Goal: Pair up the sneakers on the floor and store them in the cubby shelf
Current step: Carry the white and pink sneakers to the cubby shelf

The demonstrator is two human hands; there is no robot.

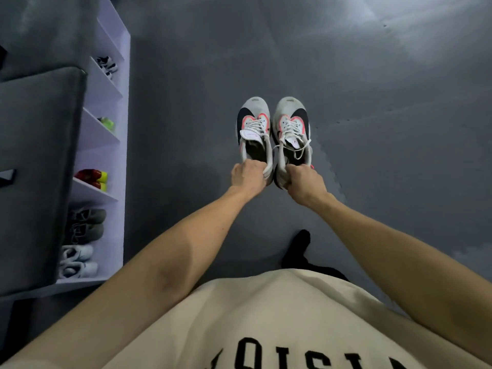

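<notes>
Two matching white sneakers with black side patches and pink trim are side by side, toes pointing away from me, over the grey floor. My left hand (pixel 248 177) grips the heel of the left sneaker (pixel 254 129). My right hand (pixel 304 185) grips the heel of the right sneaker (pixel 291 126). I cannot tell whether the soles touch the floor. The white cubby shelf (pixel 121 166) stands along the left, well apart from both hands, its openings facing right.
Cubbies hold pairs: black-and-white (pixel 107 65), neon green (pixel 107 123), red and yellow (pixel 93 178), dark grey (pixel 85 225), white (pixel 77 261). A dark grey cushion (pixel 37 177) lies on top of the shelf. My black-socked foot (pixel 299 249) stands on the grey floor (pixel 372 102).
</notes>
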